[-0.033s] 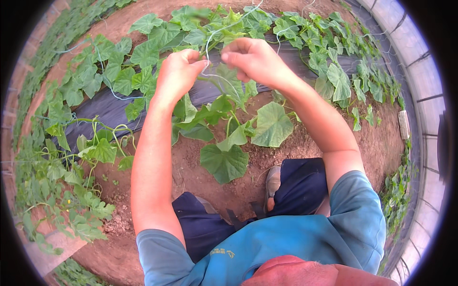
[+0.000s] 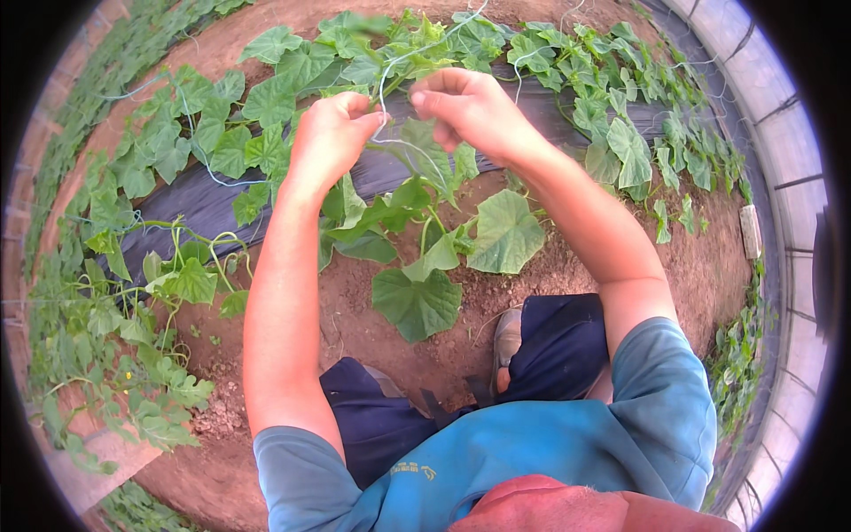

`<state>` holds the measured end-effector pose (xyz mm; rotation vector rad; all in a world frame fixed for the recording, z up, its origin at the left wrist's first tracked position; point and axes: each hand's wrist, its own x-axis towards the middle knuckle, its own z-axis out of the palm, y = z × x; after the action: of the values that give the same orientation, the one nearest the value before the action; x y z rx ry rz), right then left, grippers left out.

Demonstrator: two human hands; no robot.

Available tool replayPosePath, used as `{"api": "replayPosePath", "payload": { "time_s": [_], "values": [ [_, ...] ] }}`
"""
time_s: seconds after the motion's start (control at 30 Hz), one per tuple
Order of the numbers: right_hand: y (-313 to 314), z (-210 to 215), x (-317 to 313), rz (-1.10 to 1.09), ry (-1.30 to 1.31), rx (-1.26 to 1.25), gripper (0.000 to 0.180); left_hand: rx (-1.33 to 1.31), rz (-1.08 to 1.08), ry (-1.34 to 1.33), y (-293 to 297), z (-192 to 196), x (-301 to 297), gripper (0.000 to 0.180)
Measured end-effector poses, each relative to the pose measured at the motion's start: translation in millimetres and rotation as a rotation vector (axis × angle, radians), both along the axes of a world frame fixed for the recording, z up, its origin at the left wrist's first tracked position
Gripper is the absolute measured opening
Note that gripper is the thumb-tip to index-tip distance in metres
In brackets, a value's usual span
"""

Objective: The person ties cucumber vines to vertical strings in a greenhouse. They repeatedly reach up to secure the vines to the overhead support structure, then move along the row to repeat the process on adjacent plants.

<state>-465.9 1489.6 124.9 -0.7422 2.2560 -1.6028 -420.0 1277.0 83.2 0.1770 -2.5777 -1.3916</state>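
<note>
A pale blue-white string (image 2: 425, 50) comes down from the top and passes between my hands, curving beside a green vine with broad lobed leaves (image 2: 417, 301). My left hand (image 2: 332, 133) is closed in a pinch, its thumb tip on the string where it bends. Just to the right, my right hand (image 2: 470, 106) is curled with thumb and forefinger close together near the vine stem. What lies in its fingers, if anything, is hidden. The lower leaves of this vine hang between my forearms.
Black plastic film (image 2: 199, 208) covers the bed under the vines. More leafy vines (image 2: 625, 146) grow to the right, with other strings (image 2: 197, 146) to the left. Brown soil (image 2: 324, 306) surrounds my shoes (image 2: 507, 337). A translucent wall with ribs (image 2: 802, 213) curves along the right.
My right hand has shifted very slightly upward, and the string beside my left thumb has moved a little. Everything else looks the same.
</note>
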Motion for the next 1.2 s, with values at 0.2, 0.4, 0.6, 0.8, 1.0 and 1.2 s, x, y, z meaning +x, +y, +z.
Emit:
{"api": "replayPosePath", "payload": {
  "time_s": [0.2,0.4,0.6,0.8,1.0,1.2],
  "values": [
    [-9.0,-8.7,-2.6,-0.068,-0.345,-0.463,0.021,-0.005,-0.041,0.008,-3.2,1.9,4.0,0.02],
    [-3.7,-7.6,-6.1,-0.043,-0.32,-0.383,0.02,-0.068,-0.037,-0.087,1.4,13.6,8.0,0.041],
    [1.8,10.1,3.2,-0.019,-0.006,-0.041,0.02,-0.081,-0.038,-0.124,1.2,17.6,12.9,0.036],
    [3.9,3.6,-3.3,-0.09,-0.08,-0.253,0.019,-0.067,-0.089,-0.112,15.6,22.8,10.8,0.033],
    [10.0,15.7,-14.3,-0.222,0.008,-0.605,0.011,-0.06,-0.06,-0.109,9.6,14.0,7.7,0.034],
    [38.5,61.1,-4.9,-0.178,0.172,-0.41,0.088,-0.025,-0.027,-0.087,3.9,5.4,2.8,0.036]
  ]
}}
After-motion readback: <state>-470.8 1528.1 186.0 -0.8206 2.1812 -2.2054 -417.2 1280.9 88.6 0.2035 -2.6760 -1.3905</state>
